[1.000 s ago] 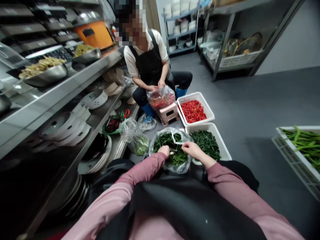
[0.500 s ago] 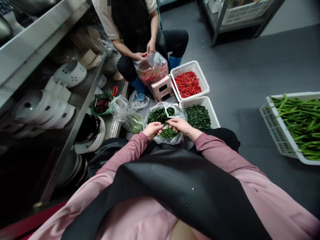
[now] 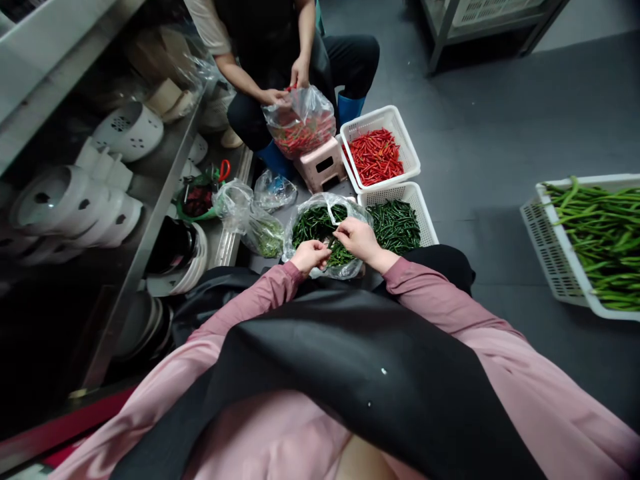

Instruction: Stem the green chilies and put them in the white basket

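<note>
Above a clear plastic bag [image 3: 292,235] of green chili peppers, my two hands are held close together. My left hand [image 3: 311,257] is closed in a pinch on a small dark green chili pepper [image 3: 329,245]. My right hand [image 3: 359,240] pinches at its other end, thumb and forefinger pressed together; the chili is mostly hidden by the fingers. Long green chilies [image 3: 316,221] fill the bag under my hands. Just right of the bag, a white basket [image 3: 428,223] holds dark green chilies [image 3: 397,225].
Beyond it, another white basket [image 3: 411,157] holds red chilies [image 3: 375,157]. A co-worker's hands [image 3: 287,87] work over a bag of red chilies [image 3: 303,130] on a pink stool [image 3: 320,163]. A crate [image 3: 565,247] of long green vegetables stands right; metal shelving [image 3: 165,180] with dishes runs along the left.
My right hand has lifted slightly up and away from the left, with its fingers more curled. The view has tilted a little, and the co-worker's hands stay at the bag.
</note>
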{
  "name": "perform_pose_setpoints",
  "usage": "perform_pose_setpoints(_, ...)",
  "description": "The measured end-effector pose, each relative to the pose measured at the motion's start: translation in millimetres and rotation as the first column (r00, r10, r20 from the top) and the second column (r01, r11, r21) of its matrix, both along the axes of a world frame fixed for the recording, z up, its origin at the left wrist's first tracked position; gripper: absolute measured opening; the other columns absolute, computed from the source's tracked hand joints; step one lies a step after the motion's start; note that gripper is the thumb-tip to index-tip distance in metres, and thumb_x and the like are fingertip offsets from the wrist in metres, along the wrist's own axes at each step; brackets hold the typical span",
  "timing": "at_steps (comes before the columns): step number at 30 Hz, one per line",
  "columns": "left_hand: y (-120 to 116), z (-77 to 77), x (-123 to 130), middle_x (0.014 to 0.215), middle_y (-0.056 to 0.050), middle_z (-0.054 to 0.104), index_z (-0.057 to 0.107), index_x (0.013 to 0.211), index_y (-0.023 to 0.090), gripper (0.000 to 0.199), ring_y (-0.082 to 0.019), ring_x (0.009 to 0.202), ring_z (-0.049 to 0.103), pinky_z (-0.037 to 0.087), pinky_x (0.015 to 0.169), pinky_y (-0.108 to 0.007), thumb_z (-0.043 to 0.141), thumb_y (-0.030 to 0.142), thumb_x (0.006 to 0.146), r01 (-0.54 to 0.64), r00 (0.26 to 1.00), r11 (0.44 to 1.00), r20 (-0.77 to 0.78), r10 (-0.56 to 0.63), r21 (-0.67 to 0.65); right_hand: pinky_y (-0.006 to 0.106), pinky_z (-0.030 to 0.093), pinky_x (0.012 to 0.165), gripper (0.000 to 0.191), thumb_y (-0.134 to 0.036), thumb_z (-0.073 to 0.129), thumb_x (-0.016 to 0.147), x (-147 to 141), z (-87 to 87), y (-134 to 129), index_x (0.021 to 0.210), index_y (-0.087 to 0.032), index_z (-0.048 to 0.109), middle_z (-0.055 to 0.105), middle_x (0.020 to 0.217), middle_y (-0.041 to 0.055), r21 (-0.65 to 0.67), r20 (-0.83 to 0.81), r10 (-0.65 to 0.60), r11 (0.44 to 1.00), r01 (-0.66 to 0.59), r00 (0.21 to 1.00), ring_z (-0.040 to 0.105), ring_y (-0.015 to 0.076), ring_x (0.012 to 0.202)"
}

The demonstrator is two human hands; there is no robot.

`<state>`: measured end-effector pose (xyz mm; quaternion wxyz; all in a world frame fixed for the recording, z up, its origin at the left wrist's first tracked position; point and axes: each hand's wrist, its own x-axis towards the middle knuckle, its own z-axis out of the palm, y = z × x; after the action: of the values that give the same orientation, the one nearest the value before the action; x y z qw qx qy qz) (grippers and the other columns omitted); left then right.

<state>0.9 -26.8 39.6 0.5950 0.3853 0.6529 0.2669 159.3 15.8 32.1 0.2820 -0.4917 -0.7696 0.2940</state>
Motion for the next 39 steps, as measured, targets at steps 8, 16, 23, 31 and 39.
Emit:
perform_pose_setpoints(8, 6, 15.9, -46, 0.050, 0.004, 0.055, 0.047, 0.065, 0.014, 0.024, -0.005, 0.039, 0.048, 0.040, 0.041, -0.018, 0.070, 0.019, 0.069, -0.179, 0.977, 0.981, -0.102, 0.186, 0.074, 0.031, 0.038, 0.065, 0.038, -0.046, 0.051, 0.084, -5, -12.6, 7, 0.068, -0.014, 0.064, 0.063, 0.078, 0.0153, -0.238, 0.318, 0.093, 0.971, -0.016, 0.944, 0.058, 0.0238, 0.078)
perform_pose_setpoints(16, 10, -7.8, 13, 0.047, 0.006, 0.050, 0.052, 0.066, 0.014, 0.019, -0.007, 0.040, 0.048, 0.042, 0.044, -0.020, 0.069, 0.022, 0.070, 0.009, 0.984, 0.991, -0.177, 0.014, 0.130, 0.020, 0.045, 0.054, 0.028, -0.042, 0.048, 0.087, -29, -18.8, -2, 0.092, -0.017, 0.059, 0.063, 0.075, 0.0019, -0.722, -0.506, -0.322, 0.666, -0.189, 0.800, 0.056, 0.0096, 0.060)
perform_pose_setpoints(23, 39, -48.4, -24, 0.065, -0.004, 0.065, 0.067, 0.074, 0.014, 0.021, -0.015, 0.065, 0.061, 0.048, 0.067, -0.025, 0.059, 0.033, 0.078, 0.317, 0.704, 0.942, -0.692, -0.157, 0.109, 0.018, 0.039, 0.043, 0.002, -0.017, 0.054, 0.078, -16, -20.4, 14, 0.079, -0.016, 0.055, 0.054, 0.058, -0.0034, -0.825, -0.416, -0.568, 0.565, -0.032, 0.711, 0.043, 0.0052, 0.041)
perform_pose_setpoints(31, 47, -97.7, -36, 0.088, -0.006, 0.070, 0.072, 0.092, 0.019, 0.022, -0.017, 0.085, 0.062, 0.044, 0.082, -0.025, 0.059, 0.026, 0.076, 0.491, 0.521, 0.868, -0.772, -0.363, -0.076, 0.020, 0.029, 0.041, 0.012, -0.027, 0.064, 0.066, -8, -23.4, 11, 0.069, -0.016, 0.065, 0.048, 0.048, -0.0049, -0.711, -0.362, -0.285, 0.700, -0.065, 0.888, 0.032, 0.0050, 0.039)
perform_pose_setpoints(39, 46, -31.8, -32, 0.053, 0.003, 0.056, 0.063, 0.075, 0.013, 0.013, -0.006, 0.040, 0.045, 0.037, 0.045, -0.019, 0.058, 0.025, 0.075, 0.277, 0.896, 0.959, -0.375, -0.238, 0.053, 0.023, 0.035, 0.059, 0.016, -0.027, 0.065, 0.068, -11, -21.7, 11, 0.077, -0.015, 0.069, 0.059, 0.066, -0.0017, -0.506, -0.124, -0.015, 0.861, -0.050, 0.992, 0.047, 0.0088, 0.059)
